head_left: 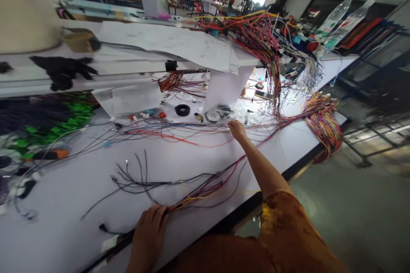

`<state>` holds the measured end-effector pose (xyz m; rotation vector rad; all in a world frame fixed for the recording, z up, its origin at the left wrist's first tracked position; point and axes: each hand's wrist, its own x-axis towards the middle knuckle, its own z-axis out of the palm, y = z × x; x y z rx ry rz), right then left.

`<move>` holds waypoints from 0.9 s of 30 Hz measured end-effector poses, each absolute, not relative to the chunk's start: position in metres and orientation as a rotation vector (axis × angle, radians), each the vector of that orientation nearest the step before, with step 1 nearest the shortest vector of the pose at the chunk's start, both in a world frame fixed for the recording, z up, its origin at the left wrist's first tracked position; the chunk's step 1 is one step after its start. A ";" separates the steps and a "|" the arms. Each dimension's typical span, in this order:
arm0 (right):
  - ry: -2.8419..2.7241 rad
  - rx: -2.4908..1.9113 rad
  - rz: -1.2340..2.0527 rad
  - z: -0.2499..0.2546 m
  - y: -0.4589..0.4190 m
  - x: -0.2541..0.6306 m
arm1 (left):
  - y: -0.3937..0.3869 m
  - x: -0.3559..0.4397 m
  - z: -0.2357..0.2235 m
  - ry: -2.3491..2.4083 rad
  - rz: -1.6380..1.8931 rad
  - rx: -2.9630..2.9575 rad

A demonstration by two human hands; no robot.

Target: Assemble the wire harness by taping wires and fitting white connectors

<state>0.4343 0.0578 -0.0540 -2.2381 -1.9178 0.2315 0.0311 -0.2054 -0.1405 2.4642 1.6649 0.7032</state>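
Observation:
My left hand is near the front edge of the white table, its fingers curled over a wire bundle of black, red and yellow strands. Black wire ends fan out on the tabletop beyond it. Farther away, my right hand is closed beside the long thin wires that run across the table. What its fingers pinch is too small to make out. Beneath my right forearm, the bundle runs on towards a thick coil of multicoloured wires at the right.
A shelf with papers and a black glove spans the back. A large wire tangle hangs over its right end, near two plastic bottles. Black tape lies below. Green connectors are piled at left.

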 end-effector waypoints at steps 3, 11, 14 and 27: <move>-1.994 -2.256 0.202 -0.058 0.066 0.445 | -0.205 0.031 -0.142 1.661 0.736 2.444; -2.356 -2.103 0.227 -0.068 0.095 0.396 | -0.203 0.027 -0.143 1.637 0.756 2.514; -2.453 -2.075 0.226 -0.069 0.104 0.379 | -0.202 0.027 -0.140 1.637 0.762 2.517; -2.682 -1.952 0.146 -0.068 0.123 0.355 | -0.203 0.028 -0.139 1.700 0.723 2.313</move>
